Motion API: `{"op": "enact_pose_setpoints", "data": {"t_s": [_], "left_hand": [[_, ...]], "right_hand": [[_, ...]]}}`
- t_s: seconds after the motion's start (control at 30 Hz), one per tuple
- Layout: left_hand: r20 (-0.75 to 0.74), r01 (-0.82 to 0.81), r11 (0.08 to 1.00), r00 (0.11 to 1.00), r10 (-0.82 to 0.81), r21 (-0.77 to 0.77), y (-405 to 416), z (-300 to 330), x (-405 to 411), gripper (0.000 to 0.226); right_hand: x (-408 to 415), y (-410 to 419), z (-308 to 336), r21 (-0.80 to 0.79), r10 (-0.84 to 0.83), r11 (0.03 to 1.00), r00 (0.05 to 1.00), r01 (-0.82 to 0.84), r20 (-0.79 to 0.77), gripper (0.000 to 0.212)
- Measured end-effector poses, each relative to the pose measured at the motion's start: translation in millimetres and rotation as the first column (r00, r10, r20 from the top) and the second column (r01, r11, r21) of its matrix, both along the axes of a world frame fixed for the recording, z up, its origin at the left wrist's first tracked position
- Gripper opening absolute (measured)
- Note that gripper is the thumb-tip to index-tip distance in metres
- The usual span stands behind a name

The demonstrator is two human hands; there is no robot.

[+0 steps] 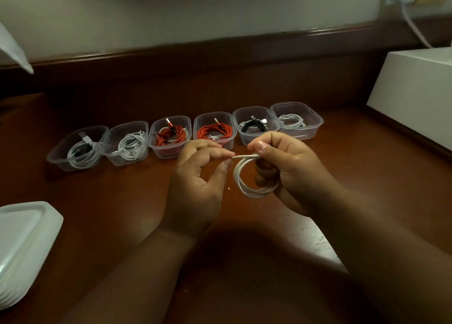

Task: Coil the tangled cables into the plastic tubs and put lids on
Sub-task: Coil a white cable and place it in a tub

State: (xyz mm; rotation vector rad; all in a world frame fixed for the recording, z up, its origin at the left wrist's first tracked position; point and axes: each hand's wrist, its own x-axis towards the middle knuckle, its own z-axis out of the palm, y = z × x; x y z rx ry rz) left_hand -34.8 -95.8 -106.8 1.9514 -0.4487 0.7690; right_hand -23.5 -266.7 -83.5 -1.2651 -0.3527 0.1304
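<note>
Item: thin white cable (247,179), wound in several loops, held above the dark brown wooden worktop (122,201), just in front of the tub row.
Right hand (281,162) – fingers curled through the coil, thumb clamping loops on top.
Left hand (198,174) – thumb & forefinger pinch the cable's free end; other fingers loosely curled.
Row of six clear rectangular plastic tubs (297,119) at back of worktop, no lids on, each w/ a coiled cable: white, white, red, red, black, white.
Stack of translucent white plastic lids (22,240) at near left edge.
Step in hand, prob.: finishing the last wrap of the coil.
Next move needs: tail tucked so loops hold – then a tub w/ room; no empty one visible.
</note>
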Motion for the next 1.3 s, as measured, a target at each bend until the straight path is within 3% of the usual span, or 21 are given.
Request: {"op": "enact_pose_setpoints", "data": {"t_s": [0.1, 0.17, 0.27, 0.5, 0.63, 0.77, 0.83, 1.0, 1.1, 1.2, 1.3], "left_hand": [[-0.17, 0.016, 0.978, 0.984, -0.052, -0.208, -9, 3, -7, 0.015], [-0.331, 0.021, 0.907, 0.927, -0.175, -0.421, -17, 4, -13, 0.017], [-0.416, 0.028, 0.77, 0.829, -0.374, -0.637, -25, 5, -19, 0.023], [-0.531, 0.034, 0.764, 0.7, -0.478, -0.644, -29, 2, -18, 0.033], [-0.464, 0.047, 0.587, 0.562, -0.685, -0.808, -29, 1, -14, 0.048], [-0.385, 0.058, 0.464, 0.472, -0.793, -0.884, -23, -2, -12, 0.052], [-0.393, 0.091, 0.498, 0.5, -0.772, -0.862, -24, -3, -11, 0.053], [-0.534, 0.041, 0.79, 0.715, -0.451, -0.612, -31, -4, -10, 0.04], [-0.58, 0.012, 0.911, 0.768, -0.273, -0.412, -28, -2, -10, 0.03], [-0.587, -0.023, 0.931, 0.782, -0.21, -0.363, -25, 0, -6, 0.026], [-0.62, -0.003, 0.858, 0.692, -0.369, -0.514, -25, 5, -6, 0.026]], "right_hand": [[0, 4, -5, 0.06, -0.04, 0.997, 0.999, 0.039, 0.023, 0.015], [1, 6, -9, 0.054, -0.105, 0.993, 0.992, 0.102, 0.062, 0.015], [4, 7, -15, 0.002, -0.206, 0.978, 0.969, 0.207, 0.137, 0.016], [8, 4, -19, -0.144, -0.256, 0.943, 0.932, 0.299, 0.259, 0.015], [12, 1, -20, -0.187, -0.255, 0.932, 0.93, 0.309, 0.265, 0.018], [12, 0, -19, -0.248, -0.218, 0.922, 0.929, 0.296, 0.298, 0.016], [10, 2, -19, -0.301, -0.204, 0.902, 0.92, 0.31, 0.336, 0.017], [9, 1, -18, -0.352, -0.201, 0.869, 0.898, 0.348, 0.392, 0.018], [9, 0, -19, -0.354, -0.216, 0.847, 0.865, 0.396, 0.452, 0.019], [12, -3, -20, -0.365, -0.239, 0.785, 0.788, 0.501, 0.567, 0.02], [17, -11, -17, -0.344, -0.282, 0.755, 0.75, 0.558, 0.598, 0.021]]}}
